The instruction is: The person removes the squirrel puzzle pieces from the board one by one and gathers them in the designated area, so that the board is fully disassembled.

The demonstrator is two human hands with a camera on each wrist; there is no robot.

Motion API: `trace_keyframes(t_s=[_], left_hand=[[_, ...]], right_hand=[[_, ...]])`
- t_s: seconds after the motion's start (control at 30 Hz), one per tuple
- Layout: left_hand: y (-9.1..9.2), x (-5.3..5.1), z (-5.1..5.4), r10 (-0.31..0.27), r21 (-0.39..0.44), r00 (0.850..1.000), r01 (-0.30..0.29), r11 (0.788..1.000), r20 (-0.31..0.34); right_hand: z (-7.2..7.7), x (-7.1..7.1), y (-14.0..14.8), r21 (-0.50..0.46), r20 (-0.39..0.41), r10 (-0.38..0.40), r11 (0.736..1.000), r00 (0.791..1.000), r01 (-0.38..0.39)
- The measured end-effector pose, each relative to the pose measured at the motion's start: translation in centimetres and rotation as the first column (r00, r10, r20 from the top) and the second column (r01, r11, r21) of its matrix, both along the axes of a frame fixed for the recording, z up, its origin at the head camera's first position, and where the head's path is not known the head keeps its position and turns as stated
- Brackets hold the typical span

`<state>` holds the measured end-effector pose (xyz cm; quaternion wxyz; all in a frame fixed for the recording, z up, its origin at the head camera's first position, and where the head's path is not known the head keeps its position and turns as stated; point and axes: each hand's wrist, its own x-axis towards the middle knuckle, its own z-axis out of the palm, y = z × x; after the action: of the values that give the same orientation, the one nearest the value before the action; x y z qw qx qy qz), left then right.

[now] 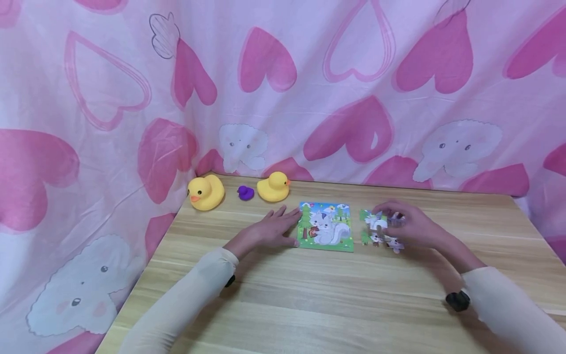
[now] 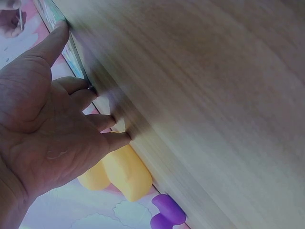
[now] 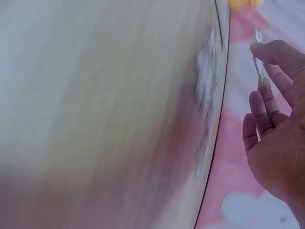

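Note:
A square squirrel puzzle board [image 1: 325, 227] lies flat on the wooden table. At its left edge my left hand [image 1: 273, 230] rests with fingers spread; in the left wrist view the thumb [image 2: 56, 40] touches the board's edge. Right of the board, my right hand [image 1: 413, 226] is raised over a cluster of loose puzzle pieces [image 1: 376, 238]. Between its thumb and fingers it pinches a thin puzzle piece [image 3: 259, 64], seen edge-on in the right wrist view. The hand hides part of the cluster, and the pieces [image 3: 205, 83] look blurred there.
Along the back left of the table [image 1: 283, 305] stand a yellow duck [image 1: 207, 192], a small purple duck [image 1: 245, 192] and another yellow duck [image 1: 274, 188]. A pink curtain [image 1: 309, 113] printed with hearts hangs behind and to the left.

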<state>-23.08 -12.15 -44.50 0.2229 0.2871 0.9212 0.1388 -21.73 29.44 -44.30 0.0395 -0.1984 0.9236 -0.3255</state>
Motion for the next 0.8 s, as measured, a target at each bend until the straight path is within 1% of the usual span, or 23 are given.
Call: trace_keyframes(t_s=[0.13, 0.3, 0.4, 0.63, 0.8], left_hand=[[0.0, 0.0, 0.0, 0.005, 0.004, 1.000, -0.005, 1.000, 0.007], [-0.1, 0.0, -0.1, 0.002, 0.007, 1.000, -0.002, 1.000, 0.008], [-0.1, 0.0, -0.1, 0.004, 0.003, 1.000, -0.004, 1.000, 0.008], [0.0, -0.1, 0.1, 0.016, 0.007, 0.999, -0.016, 1.000, 0.033], [0.0, -0.1, 0.0, 0.019, 0.003, 0.999, -0.019, 1.000, 0.036]], right_hand=[[-0.7, 0.7, 2.9, 0.006, -0.020, -0.022, 1.000, 1.000, 0.022], [-1.3, 1.9, 6.0, -0.004, 0.026, -0.036, 0.999, 0.999, 0.036], [-1.6, 2.5, 7.4, 0.000, 0.029, -0.022, 1.000, 0.999, 0.022], [-2.6, 3.3, 8.8, -0.002, 0.043, 0.014, 1.000, 0.999, -0.014], [-2.7, 3.1, 8.9, 0.010, 0.034, 0.026, 1.000, 0.999, -0.026]])
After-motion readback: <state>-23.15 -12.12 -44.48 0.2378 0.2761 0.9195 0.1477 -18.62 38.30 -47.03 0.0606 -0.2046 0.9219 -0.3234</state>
